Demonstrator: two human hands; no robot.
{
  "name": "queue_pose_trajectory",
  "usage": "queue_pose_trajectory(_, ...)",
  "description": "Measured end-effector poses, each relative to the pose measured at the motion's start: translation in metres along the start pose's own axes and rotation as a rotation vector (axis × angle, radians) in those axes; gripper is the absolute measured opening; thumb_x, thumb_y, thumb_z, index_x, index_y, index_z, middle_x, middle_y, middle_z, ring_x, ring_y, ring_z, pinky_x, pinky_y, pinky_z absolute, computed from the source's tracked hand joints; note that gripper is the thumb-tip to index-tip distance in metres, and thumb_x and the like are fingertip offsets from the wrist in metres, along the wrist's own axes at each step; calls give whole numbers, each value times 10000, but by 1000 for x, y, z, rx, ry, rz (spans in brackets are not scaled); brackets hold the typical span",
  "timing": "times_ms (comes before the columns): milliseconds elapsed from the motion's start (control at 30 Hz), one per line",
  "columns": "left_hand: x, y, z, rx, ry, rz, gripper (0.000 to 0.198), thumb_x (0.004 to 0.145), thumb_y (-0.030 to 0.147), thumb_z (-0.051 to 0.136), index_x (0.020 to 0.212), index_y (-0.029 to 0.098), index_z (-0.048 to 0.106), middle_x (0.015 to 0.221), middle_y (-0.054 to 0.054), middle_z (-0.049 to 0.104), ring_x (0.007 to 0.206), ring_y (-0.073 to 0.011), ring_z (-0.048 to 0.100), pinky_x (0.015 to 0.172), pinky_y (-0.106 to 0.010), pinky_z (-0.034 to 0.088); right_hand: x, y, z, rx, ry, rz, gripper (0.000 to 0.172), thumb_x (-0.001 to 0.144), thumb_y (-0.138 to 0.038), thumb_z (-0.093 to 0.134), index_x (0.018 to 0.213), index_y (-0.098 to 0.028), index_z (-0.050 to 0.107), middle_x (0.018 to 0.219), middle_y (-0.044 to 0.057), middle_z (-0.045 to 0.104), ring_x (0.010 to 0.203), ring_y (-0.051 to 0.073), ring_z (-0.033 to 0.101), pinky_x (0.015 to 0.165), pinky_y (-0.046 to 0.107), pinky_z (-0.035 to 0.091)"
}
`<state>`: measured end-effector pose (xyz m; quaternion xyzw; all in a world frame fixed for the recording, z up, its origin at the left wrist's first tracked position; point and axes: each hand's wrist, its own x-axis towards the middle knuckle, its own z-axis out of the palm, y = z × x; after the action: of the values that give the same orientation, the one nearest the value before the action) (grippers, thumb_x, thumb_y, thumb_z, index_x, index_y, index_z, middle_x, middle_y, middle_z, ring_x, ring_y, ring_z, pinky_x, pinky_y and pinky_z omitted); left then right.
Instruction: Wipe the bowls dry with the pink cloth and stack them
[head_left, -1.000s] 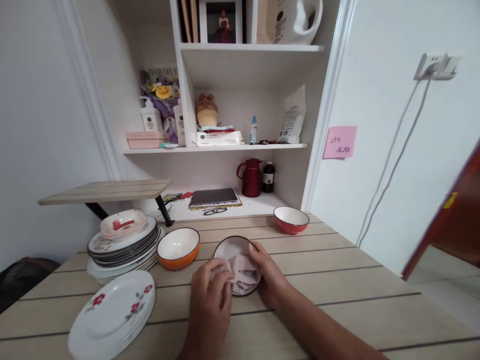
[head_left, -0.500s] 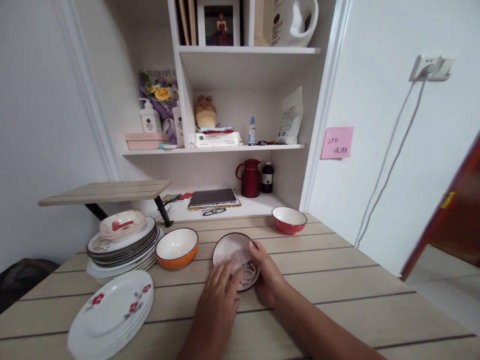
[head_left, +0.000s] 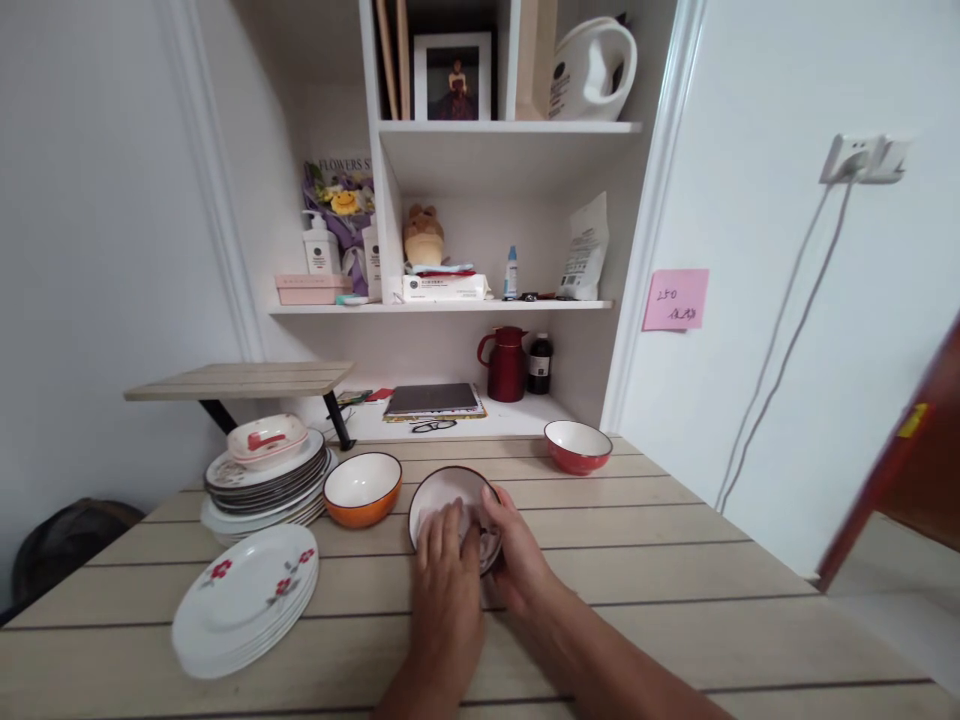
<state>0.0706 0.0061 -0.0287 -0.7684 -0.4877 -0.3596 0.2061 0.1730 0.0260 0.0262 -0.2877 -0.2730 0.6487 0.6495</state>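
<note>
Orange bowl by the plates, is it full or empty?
Empty. The orange bowl stands upright on the table, and its white inside is bare all the way down, with nothing in it.

A tall white shelf [head_left: 495,128] stands at the back. Left of the shelf is a bare wall [head_left: 90,250]. Right of the shelf is a second wall [head_left: 757,220] with a pink note [head_left: 675,299], a plug [head_left: 862,158] and cords [head_left: 780,330] hanging down. In front of the shelf is a pale wooden table [head_left: 675,560]. A small wooden stand [head_left: 240,380] sits by the shelf's bottom left. Far right of the shelf is a brown door [head_left: 915,450].
</note>
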Motion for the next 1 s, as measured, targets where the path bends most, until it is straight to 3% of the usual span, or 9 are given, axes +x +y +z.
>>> queue_pose_trajectory(100, 1, 6, -1, -69, 47, 21, 607, 757, -52, 411, 1317, 126, 564, 1405, -160, 566, 1304, -311, 498, 1034, -540, 452, -3, -4, 2, -16, -24, -23, 368, 662, -462, 854, 901, -269, 650, 811, -27, 695, 780, 176, 630, 744, 282, 488)
queue_pose_trajectory(267, 11, 10, -7, -159, -129, 62, 550, 847, -13, 460, 1324, 237, 572, 1318, -61, 650, 1183, -253, 584, 979, -467, 476, -1, -17, -3, -49, 25, 11, 392, 644, -483, 852, 898, -270, 642, 746, -42, 676, 709, 182, 606, 670, 283, 455)
queue_pose_trajectory(367, 17, -6, -10, -144, -171, 239, 473, 902, 38, 509, 1308, 270, 589, 1330, -33, 650, 1203, -235, 578, 992, -428, 472, 3, -23, -10, -115, 18, 37, 418, 664, -527, 831, 929, -263, 645, 781, -36, 691, 743, 183, 613, 678, 280, 445)
queue_pose_trajectory(533, 31, -52, -26, -95, -201, 618, 354, 926, 139, 599, 1240, 298, 632, 1290, -10, 680, 1211, -212, 595, 1049, -395, 448, 9, -30, -21, -215, -103, 125, 490, 690, -554, 813, 1047, -258, 654, 903, -3, 729, 788, 193, 624, 653, 277, 435)
queue_pose_trajectory(700, 44, -69, -44, -97, -181, 781, 367, 946, 109, 566, 1245, 316, 625, 1272, 1, 690, 1257, -163, 578, 1144, -391, 372, 9, -43, -25, -357, -246, 166, 418, 730, -510, 797, 1016, -235, 667, 963, 31, 743, 851, 217, 646, 733, 318, 470)
queue_pose_trajectory(867, 41, -52, -34, 19, -62, 770, 267, 951, 95, 520, 1161, 188, 655, 1256, -80, 689, 1197, -233, 616, 1082, -434, 443, 8, -52, -28, -165, -162, 166, 540, 663, -378, 859, 1124, -265, 603, 923, 12, 744, 807, 210, 666, 727, 332, 496)
queue_pose_trajectory(1000, 36, -23, -18, 84, 51, 517, 302, 938, 70, 500, 1208, 148, 610, 1199, -114, 697, 1040, -244, 668, 926, -421, 529, 5, -52, -24, -49, -191, 151, 768, 634, -288, 869, 1303, -345, 498, 800, -44, 710, 648, 173, 634, 610, 298, 479)
